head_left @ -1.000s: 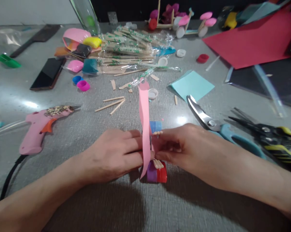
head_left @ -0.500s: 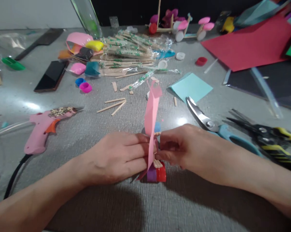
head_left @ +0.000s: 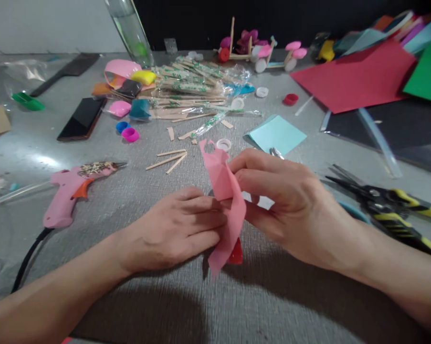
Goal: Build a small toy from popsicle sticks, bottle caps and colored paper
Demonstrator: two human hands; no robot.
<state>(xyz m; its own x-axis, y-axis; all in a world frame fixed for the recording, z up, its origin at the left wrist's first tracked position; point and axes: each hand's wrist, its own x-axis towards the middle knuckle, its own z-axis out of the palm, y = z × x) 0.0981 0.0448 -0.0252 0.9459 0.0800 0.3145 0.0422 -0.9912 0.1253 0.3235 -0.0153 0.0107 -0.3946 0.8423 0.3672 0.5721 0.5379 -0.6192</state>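
Observation:
A folded, curling piece of pink paper (head_left: 233, 220) stands between my two hands. My left hand (head_left: 183, 229) is closed against its left side, with the fingers together and their tips hidden by the paper. My right hand (head_left: 290, 200) pinches the paper's upper right side between thumb and fingers. Below the paper's lower part, a red bottle cap (head_left: 236, 253) shows on the table. Whatever else is joined to that cap is hidden behind the paper and fingers.
A pink glue gun (head_left: 63, 196) lies at left. Wooden sticks (head_left: 170, 159), a white cap ring (head_left: 224, 145) and light-blue paper (head_left: 278, 135) lie ahead. Yellow-black pliers (head_left: 383, 200) are beside my right forearm, which covers most of the scissors (head_left: 356, 212). Wrapped sticks (head_left: 194, 83) are piled behind.
My right hand has risen from low by the caps to the paper's upper part. The paper has bent to the right, covering the purple and blue caps. My left hand has barely moved.

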